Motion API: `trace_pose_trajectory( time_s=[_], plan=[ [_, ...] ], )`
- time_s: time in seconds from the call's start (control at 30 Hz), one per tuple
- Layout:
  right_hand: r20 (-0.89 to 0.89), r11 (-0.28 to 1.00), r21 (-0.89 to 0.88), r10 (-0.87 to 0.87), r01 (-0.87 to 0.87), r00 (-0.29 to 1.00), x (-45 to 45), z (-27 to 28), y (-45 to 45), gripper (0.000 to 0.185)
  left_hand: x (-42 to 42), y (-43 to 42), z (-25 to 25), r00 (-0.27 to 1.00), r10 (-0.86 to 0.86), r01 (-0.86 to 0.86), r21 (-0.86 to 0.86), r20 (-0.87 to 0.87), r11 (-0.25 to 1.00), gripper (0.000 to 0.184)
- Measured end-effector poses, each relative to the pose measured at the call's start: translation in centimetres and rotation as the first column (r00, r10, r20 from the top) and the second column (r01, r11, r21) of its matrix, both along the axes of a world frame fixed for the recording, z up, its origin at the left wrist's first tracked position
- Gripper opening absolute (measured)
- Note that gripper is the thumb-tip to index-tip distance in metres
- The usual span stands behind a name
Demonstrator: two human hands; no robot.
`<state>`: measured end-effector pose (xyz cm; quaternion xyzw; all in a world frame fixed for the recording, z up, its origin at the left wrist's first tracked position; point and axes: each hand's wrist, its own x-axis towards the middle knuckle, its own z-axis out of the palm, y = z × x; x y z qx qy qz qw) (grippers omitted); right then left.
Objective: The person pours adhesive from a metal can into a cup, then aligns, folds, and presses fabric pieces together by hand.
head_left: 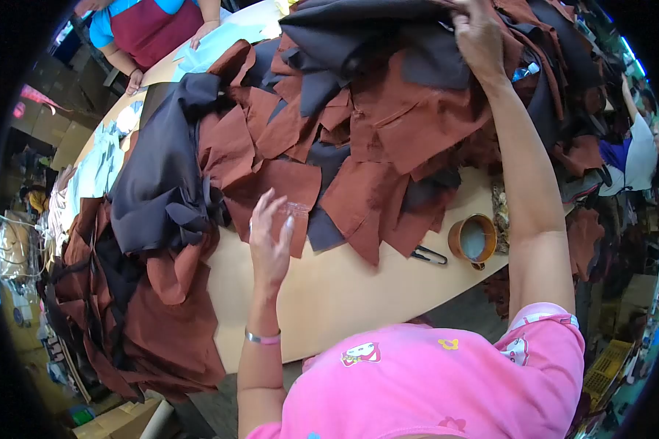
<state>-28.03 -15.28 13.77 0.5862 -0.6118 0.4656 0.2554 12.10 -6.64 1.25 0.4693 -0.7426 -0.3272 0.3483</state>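
My right hand (479,45) reaches to the far side of the table, its fingers closed on the edge of a dark grey leather piece (366,33). My left hand (271,238) is raised nearer to me with its fingers apart, holding nothing. Behind it lies a reddish-brown leather piece (282,194); I cannot tell whether the fingertips touch it. The pile between my hands mixes brown pieces (417,117) and dark grey ones, many with ragged edges. Another large dark piece (161,168) is draped over the pile on the left.
On the tan table (307,314) sit a brown cup (474,240) and small black thread snips (429,255) near the front right. More brown pieces (168,336) hang over the left edge. Across the table stands a person in a maroon apron (150,36), beside light blue sheets (212,47).
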Motion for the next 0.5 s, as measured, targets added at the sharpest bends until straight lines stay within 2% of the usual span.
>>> trace_pose_trajectory(
  time_s=[0.03,0.07,0.17,0.2,0.23,0.3,0.33,0.37,0.4,0.43,0.47,0.5],
  plan=[
    [0.092,0.989,0.133,0.056,-0.068,0.994,0.6,0.3,-0.1,0.048,-0.5,-0.5,0.2,0.985,0.005,0.012,0.102,-0.172,0.995,0.036],
    [0.066,0.992,0.068,0.104,-0.109,0.992,1.4,0.0,-0.4,0.048,-0.9,-0.8,0.4,0.978,-0.046,0.067,0.098,-0.202,0.993,0.034],
    [-0.005,0.945,0.02,0.327,-0.327,0.945,7.4,3.2,3.1,0.05,-3.2,-0.6,3.1,0.872,-0.089,0.247,0.278,-0.481,0.928,0.033],
    [-0.094,0.895,-0.002,0.444,-0.446,0.891,9.5,3.1,3.7,0.047,-3.6,-0.8,3.7,0.814,-0.078,0.335,0.357,-0.575,0.872,0.041],
    [-0.183,0.829,-0.018,0.547,-0.559,0.817,11.5,2.8,4.4,0.043,-3.8,-0.9,4.1,0.7,-0.03,0.429,0.387,-0.713,0.816,0.046],
    [-0.079,0.71,0.105,0.704,-0.697,0.706,16.3,1.9,7.8,0.04,-3.6,-1.5,5.1,0.412,0.101,0.608,0.356,-0.906,0.71,0.054],
    [-0.049,0.636,0.162,0.769,-0.755,0.637,18.4,1.7,9.7,0.038,-2.6,-2.4,4.3,0.156,0.096,0.773,0.182,-0.983,0.608,0.063],
    [-0.08,0.564,0.22,0.824,-0.796,0.561,20.0,1.4,11.5,0.036,-1.9,-2.9,3.7,-0.15,0.097,0.834,-0.073,-0.984,0.547,0.059],
    [-0.04,0.453,0.198,0.89,-0.869,0.454,21.3,0.6,12.8,0.038,-2.1,-1.8,7.3,0.0,0.315,0.669,0.234,-0.949,0.705,0.053],
    [0.002,0.339,0.174,0.939,-0.925,0.344,22.5,-0.6,13.9,0.04,-2.2,-0.7,10.8,0.074,0.55,0.425,0.525,-0.832,0.737,0.047],
    [0.065,0.324,0.171,0.939,-0.931,0.339,23.6,-1.4,14.8,0.042,0.6,-2.1,7.0,0.128,0.409,0.465,0.419,-0.904,0.78,0.038],
    [0.125,0.313,0.17,0.934,-0.935,0.335,24.7,-2.2,15.6,0.045,1.9,-2.1,7.8,0.219,0.359,0.548,0.419,-0.907,0.724,0.029]
  ],
)
